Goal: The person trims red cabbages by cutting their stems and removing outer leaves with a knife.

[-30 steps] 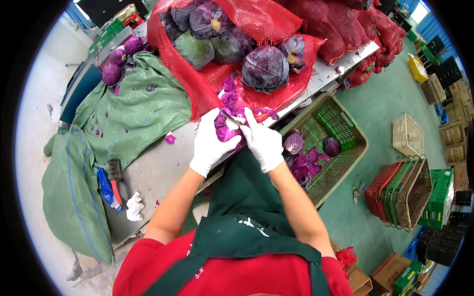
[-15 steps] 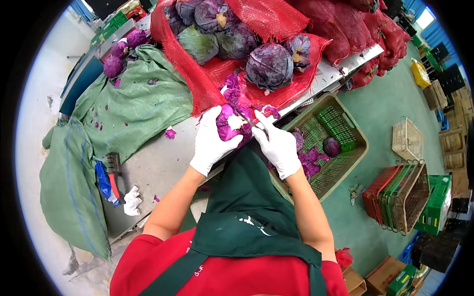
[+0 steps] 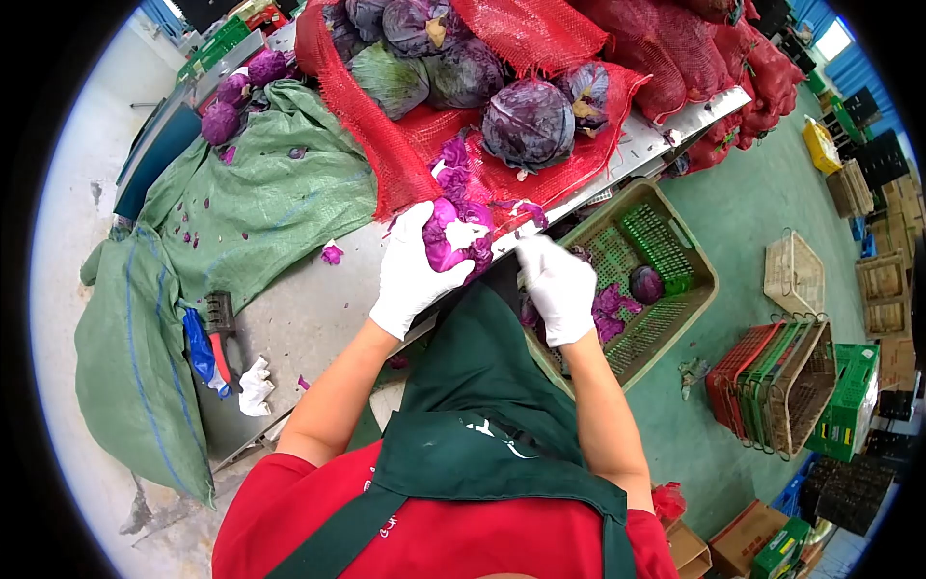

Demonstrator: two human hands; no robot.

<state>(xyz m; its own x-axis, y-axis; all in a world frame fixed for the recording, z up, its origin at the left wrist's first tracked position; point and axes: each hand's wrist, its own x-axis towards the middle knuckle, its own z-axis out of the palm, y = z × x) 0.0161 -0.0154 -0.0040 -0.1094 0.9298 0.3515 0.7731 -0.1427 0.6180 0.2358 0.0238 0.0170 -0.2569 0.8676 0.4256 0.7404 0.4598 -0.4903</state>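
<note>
My left hand (image 3: 410, 270), in a white glove, is wrapped round the left side of a purple cabbage (image 3: 446, 253), whose pale cut part faces up, at the edge of the metal table. Just right of the cabbage, and apart from it, my gloved right hand (image 3: 558, 289) has its fingers curled in a grip on a small knife, mostly hidden and smeared by motion. Loose purple leaves (image 3: 453, 169) lie beyond the cabbage on a red mesh sack (image 3: 415, 154). Whole cabbages (image 3: 528, 124) rest on that sack.
A green-brown plastic crate (image 3: 690, 299) with a cabbage and leaves stands below the table edge at right. Left on the table (image 3: 289, 323) are a green woven sack (image 3: 251, 188), a red-and-black tool (image 3: 222, 333) and crumpled white material (image 3: 256, 388). Full red sacks (image 3: 666, 68) lie behind.
My right hand has drawn back to the right, away from the cabbage, and its fingers have curled in. My left hand keeps hold of the cabbage, almost unmoved.
</note>
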